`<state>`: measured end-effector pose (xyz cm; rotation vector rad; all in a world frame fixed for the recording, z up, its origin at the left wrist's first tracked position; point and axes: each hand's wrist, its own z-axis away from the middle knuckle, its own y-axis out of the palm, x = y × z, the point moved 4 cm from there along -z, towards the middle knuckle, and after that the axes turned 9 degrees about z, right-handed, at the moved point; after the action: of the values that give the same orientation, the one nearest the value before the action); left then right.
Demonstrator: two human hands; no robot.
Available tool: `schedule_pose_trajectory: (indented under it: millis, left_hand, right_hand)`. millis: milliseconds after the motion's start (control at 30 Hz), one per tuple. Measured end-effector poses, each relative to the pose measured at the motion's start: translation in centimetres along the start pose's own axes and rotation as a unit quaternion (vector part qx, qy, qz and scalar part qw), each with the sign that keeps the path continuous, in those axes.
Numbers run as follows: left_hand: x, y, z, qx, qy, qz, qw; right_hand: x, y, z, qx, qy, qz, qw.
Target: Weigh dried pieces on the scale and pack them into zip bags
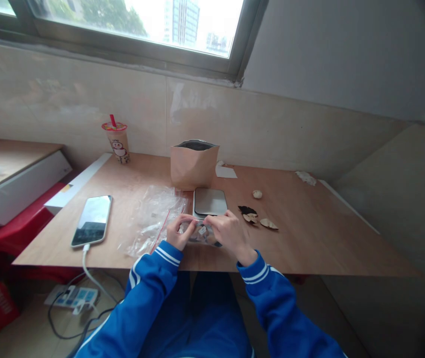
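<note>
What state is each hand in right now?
Left hand: closed, pinching the top edge of a filled clear bag.
Right hand: closed, pinching the same top edge.

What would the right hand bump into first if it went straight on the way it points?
Probably the left hand, close ahead at the clear plastic bag; the right hand points toward it, though depth is unclear.

A room corner in daylight.
A grey metal-framed window (133, 22) is at eleven o'clock, its glass very bright. Below it, a glossy cream tiled wall (145, 109) runs toward three o'clock, under a plain grey upper wall (331, 54) at two o'clock. A brown wooden table (316, 243) spreads at the centre; a brown-topped, white-sided second table (14, 155) stands at nine o'clock. Pale beige floor (33, 318) shows at eight o'clock.
</note>
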<state>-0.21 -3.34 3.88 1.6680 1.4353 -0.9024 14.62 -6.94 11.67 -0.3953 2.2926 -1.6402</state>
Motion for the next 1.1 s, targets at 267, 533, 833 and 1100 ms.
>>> schedule_pose_trajectory:
  millis: [267,533,833,1100]
  left_hand:
    - [0.1,-0.2,0.0,-0.029,-0.028,0.024,0.999]
    - [1.3,-0.2,0.2,-0.015,-0.093,0.063,0.994]
    - [1.7,0.1,0.2,-0.031,-0.184,0.147,0.971]
    - [2.1,0.4,0.3,-0.006,-0.215,0.186,0.959]
  right_hand:
    - [-1.8,0.7,0.9,-0.014,0.018,-0.005,1.0]
    - [-3.2,0.8,2.1,-0.018,0.031,-0.046,0.998]
    - [-6.5,1.6,3.6,-0.015,0.087,-0.216,0.972]
    - [-8.0,2.5,5.5,-0.093,0.273,-0.497,0.819]
